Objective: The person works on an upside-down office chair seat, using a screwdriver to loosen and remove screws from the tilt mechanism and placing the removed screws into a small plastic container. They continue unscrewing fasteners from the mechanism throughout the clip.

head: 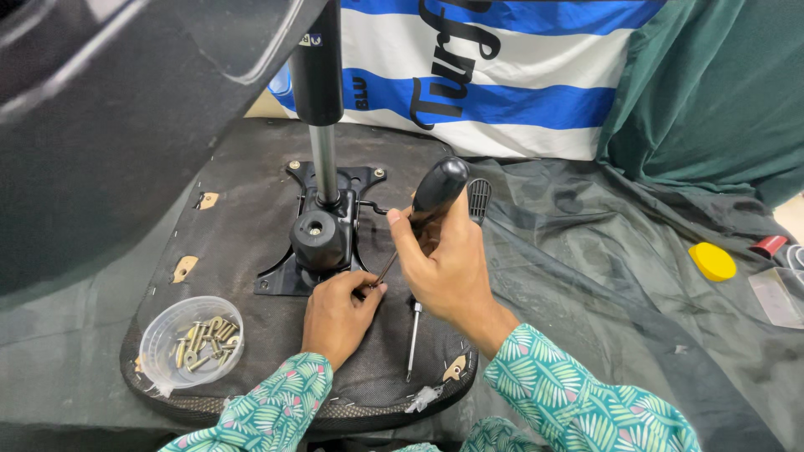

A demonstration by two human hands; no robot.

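Lying upside down on a dark cloth-covered bench: one office chair seat (pixel 251 218), underside up, black fabric stapled round the edge. Bolted at its middle, a black metal mechanism plate (pixel 322 243) with a gas-lift column (pixel 322 125) rising from it, chrome below, black above. Right hand (pixel 448 268): fingers closed round the black handle of a screwdriver (pixel 435 197), shaft slanting down and left to the plate's near right corner. Left hand (pixel 339 314): fingertips pinched together at the tip of that shaft, touching it where it meets the plate; whatever sits under the tip is hidden by the fingers. Both forearms in green leaf-patterned sleeves (pixel 578 393). Second, smaller screwdriver (pixel 413 339), lying loose on the seat just in front of the right hand. Clear plastic cup (pixel 193 339) of brass-coloured screws, standing on the near left part of the seat. Black ribbed lever paddle (pixel 478 198), sticking out just behind the right hand. Large black curved chair part (pixel 109 109), filling the upper left and blocking the view there. Blue-and-white striped cloth (pixel 502 75) behind; green drape (pixel 712 92) at right. Yellow round cap (pixel 712 261), well apart at far right, beside a small red item (pixel 769 245) and a clear plastic piece (pixel 777 297).
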